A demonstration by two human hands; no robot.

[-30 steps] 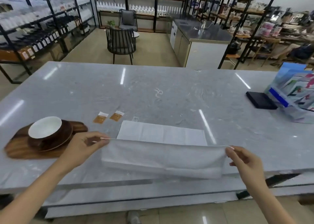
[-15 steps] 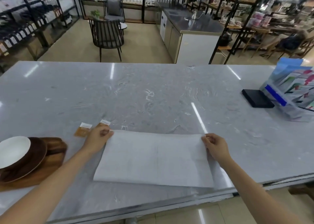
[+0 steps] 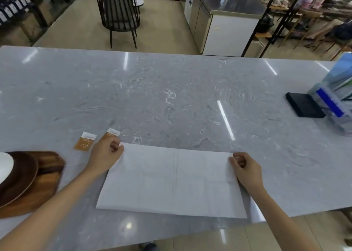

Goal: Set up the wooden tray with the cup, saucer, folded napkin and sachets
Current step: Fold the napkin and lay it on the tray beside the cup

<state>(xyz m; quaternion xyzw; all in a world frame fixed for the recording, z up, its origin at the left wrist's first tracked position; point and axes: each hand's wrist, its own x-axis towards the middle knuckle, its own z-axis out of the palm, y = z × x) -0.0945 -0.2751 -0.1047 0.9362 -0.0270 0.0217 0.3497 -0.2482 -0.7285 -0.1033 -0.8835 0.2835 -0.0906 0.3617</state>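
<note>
1. Right now the left hand (image 3: 105, 153) pinches the far left corner of the white napkin (image 3: 171, 182), thumb and fingers closed together on the cloth.
2. Likewise the right hand (image 3: 245, 169) is closed on the far right corner of the same napkin, fingers curled over its edge.
3. Between the two grips the napkin lies flat on the grey marble table (image 3: 171, 98), folded over on itself, its near edge close to the table's front edge and below both wrists.
4. Just beyond the left grip sit two brown sachets (image 3: 85, 141); the nearer one is partly hidden behind the knuckles, the other lies a little further to the left.
5. Further left of that grip, well apart from the napkin, the wooden tray (image 3: 47, 182) rests on the table with a dark saucer (image 3: 19, 176) on it.
6. On the saucer a white cup (image 3: 5, 167) shows only as a sliver at the picture's edge.
7. Far to the right of the right grip lie a black box (image 3: 304, 107) and a clear blue holder (image 3: 337, 98).
</note>
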